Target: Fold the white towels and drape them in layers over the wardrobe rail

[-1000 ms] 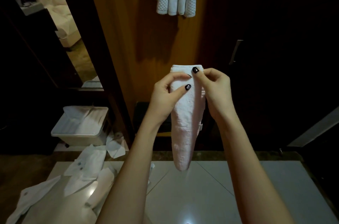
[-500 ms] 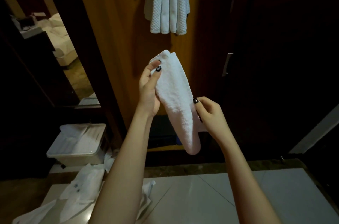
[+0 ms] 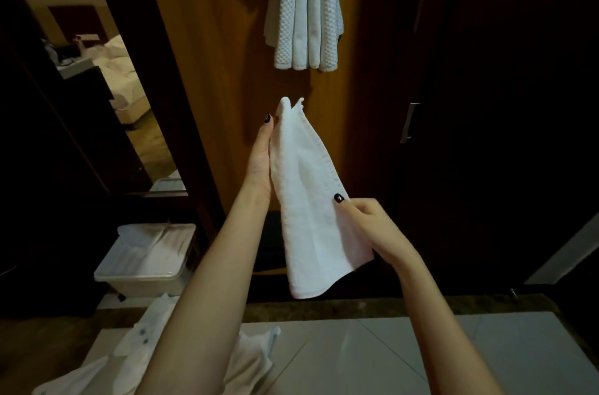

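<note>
Holding a folded white towel (image 3: 311, 200) upright before the wardrobe's wooden panel (image 3: 210, 70).
Left hand (image 3: 261, 161) lies straight-fingered along its top, thumb hidden, grip unclear; right hand (image 3: 366, 223) pinches its lower edge. Draped towels (image 3: 304, 15) hang above; a bin (image 3: 149, 258) stands lower left.

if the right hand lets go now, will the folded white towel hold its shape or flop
Probably flops: the folded white towel hangs limp between the left hand and right hand, its lower end curling. Likely light, since pinches alone carry it. Terry pile looks grippy, so slipping seems unlikely.
</note>
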A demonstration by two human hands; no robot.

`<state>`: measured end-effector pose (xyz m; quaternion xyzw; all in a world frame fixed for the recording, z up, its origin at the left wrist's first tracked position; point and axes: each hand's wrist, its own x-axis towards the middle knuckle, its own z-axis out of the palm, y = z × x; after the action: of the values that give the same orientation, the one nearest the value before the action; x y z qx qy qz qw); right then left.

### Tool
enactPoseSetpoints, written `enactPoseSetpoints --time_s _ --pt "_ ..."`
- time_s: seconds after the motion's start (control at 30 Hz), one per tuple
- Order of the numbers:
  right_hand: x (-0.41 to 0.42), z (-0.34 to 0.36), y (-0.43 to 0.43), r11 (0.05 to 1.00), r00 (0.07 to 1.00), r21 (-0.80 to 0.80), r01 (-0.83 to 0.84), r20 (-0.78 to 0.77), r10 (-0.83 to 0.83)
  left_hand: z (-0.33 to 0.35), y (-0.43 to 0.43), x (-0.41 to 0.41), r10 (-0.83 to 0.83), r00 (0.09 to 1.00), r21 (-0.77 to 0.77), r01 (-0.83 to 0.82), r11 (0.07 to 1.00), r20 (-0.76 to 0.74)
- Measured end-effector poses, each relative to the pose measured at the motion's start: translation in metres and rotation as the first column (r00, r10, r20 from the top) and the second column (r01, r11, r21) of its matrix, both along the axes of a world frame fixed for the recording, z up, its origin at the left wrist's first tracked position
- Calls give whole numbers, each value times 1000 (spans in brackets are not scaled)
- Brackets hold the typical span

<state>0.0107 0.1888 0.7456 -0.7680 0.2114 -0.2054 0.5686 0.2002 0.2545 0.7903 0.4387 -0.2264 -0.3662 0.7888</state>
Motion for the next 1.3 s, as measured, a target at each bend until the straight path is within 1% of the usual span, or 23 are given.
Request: enactPoseSetpoints --time_s 0.07,0.13,0.23,0.33,0.37,0.47,0.5,0.53,0.6,0.63,0.67,0.73,0.8,0.87,0.93,1.0,1.07,1.17,1.23,1.3 --pt "-2 4 -8 996 998 -54 65 -1 -65 -1 2 11 50 997 75 -54 996 52" --pt "-7 8 -19 993 996 -72 90 -4 -90 -2 8 24 71 983 140 -95 986 169" --pt "-10 15 -33 986 989 -108 129 -54 -136 -3 20 42 -36 945 271 -56 961 325" --pt "-7 20 -37 973 983 -163 164 -58 -176 -5 28 48 -195 849 425 -39 904 492" --pt "-6 20 -38 969 981 -182 169 -64 -183 -6 29 47 -238 821 456 -31 889 519" --pt "-5 22 -37 963 983 -248 108 -116 -140 -11 33 37 -328 818 501 57 864 473" --pt "-4 23 -36 961 983 -269 69 -143 -111 -14 32 35 -369 785 528 63 847 498" --pt "-4 25 -35 957 982 -287 30 -170 -82 -18 30 33 -430 715 570 54 820 550" --pt "-2 29 -35 947 977 -320 -34 -212 -37 -24 24 25 -564 540 642 56 764 625" --pt "0 31 -36 942 973 -331 -52 -228 -27 -26 21 18 -607 488 659 83 748 628" --pt "0 32 -36 939 970 -337 -60 -241 -24 -29 18 11 -622 470 656 115 746 626" --pt "1 34 -38 937 968 -344 -62 -248 -28 -36 14 -2 -592 487 602 158 783 642" --pt "0 34 -39 937 972 -347 -46 -230 -38 -45 9 -14 -519 524 522 158 838 675" --pt "0 36 -38 936 977 -350 -21 -207 -55 -52 6 -25 -414 555 435 102 895 722" --pt "2 36 -39 920 972 -392 -8 -219 -85 -54 3 -33 -286 593 322 47 946 753" --pt "3 36 -40 906 964 -423 -6 -242 -106 -55 4 -32 -241 599 282 26 959 764" --pt "2 37 -41 905 965 -426 -4 -240 -109 -55 7 -24 -307 589 338 61 939 748" --pt "1 38 -42 919 976 -393 -28 -211 -61 -57 10 -17 -435 573 451 123 884 695" --pt "2 40 -41 925 980 -377 -49 -198 -29 -59 9 -16 -493 531 519 113 847 689" --pt "2 41 -43 919 980 -390 -60 -199 -21 -62 8 -14 -496 529 552 61 832 689"
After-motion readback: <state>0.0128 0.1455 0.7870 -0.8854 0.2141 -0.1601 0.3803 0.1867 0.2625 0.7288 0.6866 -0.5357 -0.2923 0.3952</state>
